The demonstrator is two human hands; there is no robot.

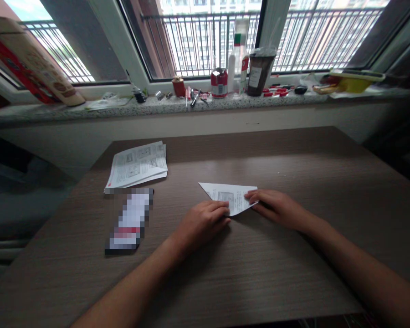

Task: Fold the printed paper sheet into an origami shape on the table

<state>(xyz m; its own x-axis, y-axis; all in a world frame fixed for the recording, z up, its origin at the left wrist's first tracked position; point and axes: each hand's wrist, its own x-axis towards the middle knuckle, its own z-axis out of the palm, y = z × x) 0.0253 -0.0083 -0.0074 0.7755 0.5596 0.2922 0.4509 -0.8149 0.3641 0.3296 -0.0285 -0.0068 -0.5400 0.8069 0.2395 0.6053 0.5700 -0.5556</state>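
A folded sheet of printed paper (237,193) lies between my hands on the brown table, with one sharp corner pointing to the far left. My left hand (205,222) grips its near edge, fingers on top and thumb at the lower edge. At the paper's right end, my right hand (273,206) pinches the corner, fingertips above and thumb below. The near edge looks slightly raised off the table. My fingers hide parts of the near and right edges.
Left of my hands lie a phone (129,221) with a blurred screen and a stack of printed sheets (138,164). Behind the table, a granite windowsill (112,108) bears a red can (219,83), a lidded cup (259,73), a bottle (237,64) and a yellow container (357,83).
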